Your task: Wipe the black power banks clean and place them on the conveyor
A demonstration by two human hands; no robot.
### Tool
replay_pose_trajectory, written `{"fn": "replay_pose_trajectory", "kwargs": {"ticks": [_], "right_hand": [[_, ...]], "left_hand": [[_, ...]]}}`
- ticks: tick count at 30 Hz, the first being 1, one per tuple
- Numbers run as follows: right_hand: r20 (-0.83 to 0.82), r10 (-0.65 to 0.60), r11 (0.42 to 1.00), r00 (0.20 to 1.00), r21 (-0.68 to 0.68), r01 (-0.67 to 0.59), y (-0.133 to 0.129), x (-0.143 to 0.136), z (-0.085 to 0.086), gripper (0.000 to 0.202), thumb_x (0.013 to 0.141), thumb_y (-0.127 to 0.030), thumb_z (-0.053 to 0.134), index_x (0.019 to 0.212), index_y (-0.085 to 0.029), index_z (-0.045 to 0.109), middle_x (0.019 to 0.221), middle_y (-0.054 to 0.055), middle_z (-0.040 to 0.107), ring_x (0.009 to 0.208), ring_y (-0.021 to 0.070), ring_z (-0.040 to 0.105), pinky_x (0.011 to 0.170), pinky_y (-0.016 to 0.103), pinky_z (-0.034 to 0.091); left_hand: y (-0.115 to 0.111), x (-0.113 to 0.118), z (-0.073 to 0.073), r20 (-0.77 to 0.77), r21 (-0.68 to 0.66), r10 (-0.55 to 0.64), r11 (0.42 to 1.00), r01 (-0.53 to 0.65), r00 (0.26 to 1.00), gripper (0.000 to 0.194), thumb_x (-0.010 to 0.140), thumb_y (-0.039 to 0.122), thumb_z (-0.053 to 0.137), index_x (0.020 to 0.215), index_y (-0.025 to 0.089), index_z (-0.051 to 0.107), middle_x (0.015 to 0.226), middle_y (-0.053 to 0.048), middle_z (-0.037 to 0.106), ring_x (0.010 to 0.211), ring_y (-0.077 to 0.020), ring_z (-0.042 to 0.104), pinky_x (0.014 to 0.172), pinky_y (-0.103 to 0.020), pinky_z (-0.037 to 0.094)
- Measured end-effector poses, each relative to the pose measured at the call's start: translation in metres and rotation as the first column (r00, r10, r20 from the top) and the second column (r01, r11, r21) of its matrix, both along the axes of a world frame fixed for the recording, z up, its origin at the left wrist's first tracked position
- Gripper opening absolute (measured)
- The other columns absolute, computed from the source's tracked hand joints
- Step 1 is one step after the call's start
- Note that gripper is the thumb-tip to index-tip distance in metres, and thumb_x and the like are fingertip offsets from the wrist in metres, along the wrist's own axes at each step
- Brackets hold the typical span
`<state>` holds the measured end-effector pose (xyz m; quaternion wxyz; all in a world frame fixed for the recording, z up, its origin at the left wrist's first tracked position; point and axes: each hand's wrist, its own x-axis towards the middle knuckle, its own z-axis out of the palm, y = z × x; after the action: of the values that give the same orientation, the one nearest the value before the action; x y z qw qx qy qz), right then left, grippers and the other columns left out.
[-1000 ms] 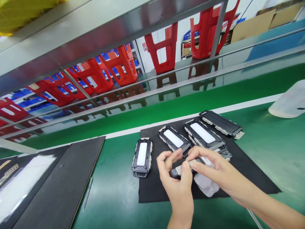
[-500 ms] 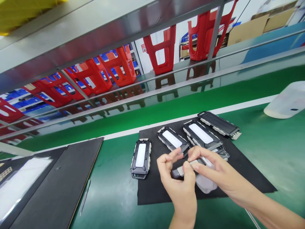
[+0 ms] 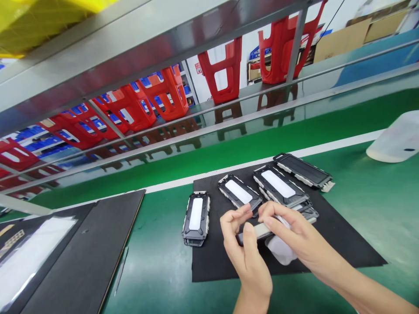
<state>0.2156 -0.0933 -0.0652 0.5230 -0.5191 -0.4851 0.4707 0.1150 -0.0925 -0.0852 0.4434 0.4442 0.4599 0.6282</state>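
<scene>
Head view: a dark-cased device [image 3: 262, 230] with a pale edge strip is held over the black mat [image 3: 212, 267]. Its left end is gripped in the curled fingers and thumb of the left hand [image 3: 245, 248]; near its right end, thumb and forefinger are closed by the right hand [image 3: 296, 229]. White cloth [image 3: 282, 252] is bunched under the right palm (how it's held can't be told). Slip risk: if the left grip is loosened under right-hand pressure, the device could be dropped onto the rugged power-bank-like unit [image 3: 240, 192] just beyond. Device sits between both hands, cloth to its near right.
</scene>
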Motion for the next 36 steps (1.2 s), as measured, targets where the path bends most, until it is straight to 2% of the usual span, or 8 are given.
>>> {"fn": "replay_pose_trajectory", "kwargs": {"ticks": [3,7,10,13,19,25,29,36], "right_hand": [[-0.002,0.027,1.000,1.000,0.013,-0.027,-0.001,0.001,-0.003,0.034,0.082,-0.050,0.056,0.066,-0.021,0.051,0.078,0.002,0.052,0.080,0.0205,0.050,0.069,0.030,0.038],[0.042,-0.072,0.992,0.997,0.108,0.067,-0.003,-0.004,-0.008,0.027,0.084,-0.045,0.054,0.070,-0.022,0.053,0.074,0.002,0.053,0.078,0.0205,0.051,0.069,0.031,0.041],[0.099,-0.086,0.983,0.991,0.171,0.068,-0.006,-0.007,-0.009,0.024,0.088,-0.040,0.049,0.072,-0.021,0.052,0.075,0.001,0.052,0.074,0.0176,0.050,0.069,0.029,0.041],[0.136,-0.067,0.988,0.988,0.149,0.046,-0.009,-0.009,-0.009,0.025,0.090,-0.041,0.045,0.075,-0.021,0.051,0.074,-0.001,0.051,0.070,0.0159,0.049,0.066,0.028,0.040],[0.156,-0.135,0.983,0.979,0.146,0.112,-0.008,-0.016,-0.010,0.019,0.083,-0.037,0.053,0.074,-0.022,0.048,0.075,-0.001,0.051,0.072,0.0174,0.050,0.069,0.030,0.040],[0.131,-0.085,0.985,0.988,0.158,0.064,-0.005,-0.013,-0.010,0.016,0.081,-0.031,0.055,0.073,-0.022,0.045,0.074,-0.002,0.048,0.071,0.0163,0.048,0.067,0.028,0.040],[0.073,-0.006,0.997,0.997,0.080,0.000,-0.009,-0.010,-0.008,0.023,0.087,-0.041,0.049,0.074,-0.022,0.046,0.077,-0.001,0.048,0.073,0.0162,0.048,0.067,0.027,0.041],[-0.023,0.030,0.997,0.999,0.077,-0.028,-0.012,-0.008,-0.012,0.027,0.090,-0.046,0.047,0.076,-0.023,0.048,0.084,-0.001,0.047,0.081,0.0167,0.048,0.073,0.028,0.039]], "left_hand": [[-0.001,0.000,0.000,-0.013,0.003,-0.002,1.000,0.002,1.000,0.017,0.088,0.035,0.048,0.097,0.021,0.051,0.104,-0.007,0.066,0.096,-0.0218,0.062,0.085,-0.037,0.044],[-0.003,-0.001,0.003,-0.016,-0.026,-0.014,1.000,0.014,1.000,0.022,0.087,0.036,0.049,0.104,0.021,0.051,0.101,-0.007,0.067,0.096,-0.0211,0.062,0.087,-0.037,0.043],[-0.003,-0.001,0.004,-0.022,-0.030,-0.019,0.999,0.019,1.000,0.024,0.087,0.036,0.049,0.105,0.020,0.050,0.099,-0.007,0.067,0.095,-0.0208,0.062,0.087,-0.037,0.044],[-0.003,-0.002,0.004,-0.037,-0.016,-0.015,1.000,0.015,0.999,0.023,0.088,0.036,0.048,0.104,0.021,0.050,0.100,-0.007,0.067,0.094,-0.0202,0.062,0.085,-0.036,0.044],[-0.002,-0.004,0.002,-0.003,-0.046,-0.014,0.999,0.013,1.000,0.024,0.090,0.038,0.045,0.106,0.021,0.049,0.100,-0.007,0.066,0.096,-0.0210,0.062,0.084,-0.037,0.045],[-0.003,-0.003,-0.001,-0.013,-0.014,0.001,1.000,-0.001,1.000,0.023,0.089,0.036,0.047,0.104,0.020,0.051,0.098,-0.008,0.067,0.094,-0.0216,0.063,0.084,-0.037,0.047],[-0.004,-0.003,-0.002,-0.010,0.009,0.007,1.000,-0.007,1.000,0.023,0.089,0.036,0.046,0.104,0.019,0.051,0.098,-0.007,0.068,0.093,-0.0206,0.064,0.083,-0.036,0.047],[-0.004,-0.001,-0.002,-0.009,0.038,-0.001,0.999,0.001,1.000,0.020,0.090,0.035,0.046,0.103,0.021,0.051,0.095,-0.004,0.068,0.091,-0.0180,0.064,0.083,-0.034,0.047]]}}
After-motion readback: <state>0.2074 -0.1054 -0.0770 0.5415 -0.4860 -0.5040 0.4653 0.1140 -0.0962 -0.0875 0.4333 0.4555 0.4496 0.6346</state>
